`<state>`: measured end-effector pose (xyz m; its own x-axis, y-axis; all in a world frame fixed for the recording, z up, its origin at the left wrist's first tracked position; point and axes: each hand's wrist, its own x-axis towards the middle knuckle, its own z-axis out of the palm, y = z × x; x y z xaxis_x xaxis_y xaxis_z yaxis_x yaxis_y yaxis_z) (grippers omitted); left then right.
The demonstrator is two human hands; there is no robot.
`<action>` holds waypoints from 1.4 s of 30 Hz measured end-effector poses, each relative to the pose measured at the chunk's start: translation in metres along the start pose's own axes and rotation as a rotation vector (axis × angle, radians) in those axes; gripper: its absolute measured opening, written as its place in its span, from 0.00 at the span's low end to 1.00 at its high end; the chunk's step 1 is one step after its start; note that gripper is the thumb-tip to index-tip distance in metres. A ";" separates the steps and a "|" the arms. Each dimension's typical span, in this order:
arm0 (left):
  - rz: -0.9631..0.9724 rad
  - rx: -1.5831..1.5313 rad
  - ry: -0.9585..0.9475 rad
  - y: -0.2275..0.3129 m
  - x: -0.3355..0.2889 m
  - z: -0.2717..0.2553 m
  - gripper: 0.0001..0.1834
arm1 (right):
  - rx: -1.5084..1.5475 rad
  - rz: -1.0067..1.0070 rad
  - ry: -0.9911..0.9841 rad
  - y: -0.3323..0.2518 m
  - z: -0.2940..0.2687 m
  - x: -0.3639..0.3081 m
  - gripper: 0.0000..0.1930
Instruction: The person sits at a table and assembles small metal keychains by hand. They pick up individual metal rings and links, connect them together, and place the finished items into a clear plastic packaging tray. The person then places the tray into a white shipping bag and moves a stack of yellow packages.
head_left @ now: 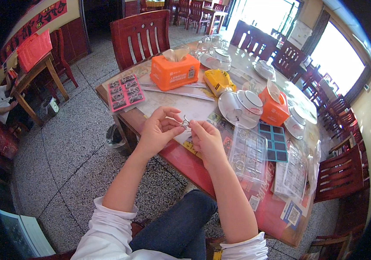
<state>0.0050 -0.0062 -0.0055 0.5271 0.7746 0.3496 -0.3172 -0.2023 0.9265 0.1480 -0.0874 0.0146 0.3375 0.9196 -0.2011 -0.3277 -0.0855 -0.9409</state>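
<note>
A small metal wire puzzle (186, 124), silver and bent into loops, is up in the air over the near edge of the table. My left hand (159, 130) pinches one side of it with the thumb and a finger, the other fingers loosely curled. On its other side my right hand (208, 139) grips it between thumb and fingertips. How its pieces interlock is too small to make out. At the table's left corner lies a pink tray (138, 96) whose dark compartments hold several similar metal puzzles. To the right of my hands sits a clear plastic case (259, 164) with wire pieces in it.
A teal tray with dark compartments (273, 143) adjoins the case. Farther back stand two orange tissue boxes (174, 74), a yellow packet (219, 82) and wrapped dishes (241, 108). Clear packaging (295, 175) lies at right. A bin (115, 138) is below the table; someone sits far left.
</note>
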 end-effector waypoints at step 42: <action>-0.164 0.060 -0.080 -0.001 0.008 0.000 0.13 | -1.721 -0.843 0.220 -0.071 -0.135 -0.164 0.15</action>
<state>0.0094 0.0005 -0.0030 0.6294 0.7507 0.2006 -0.1753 -0.1143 0.9779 0.2351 -0.2836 0.0779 0.0532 0.8740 0.4830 0.9976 -0.0676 0.0124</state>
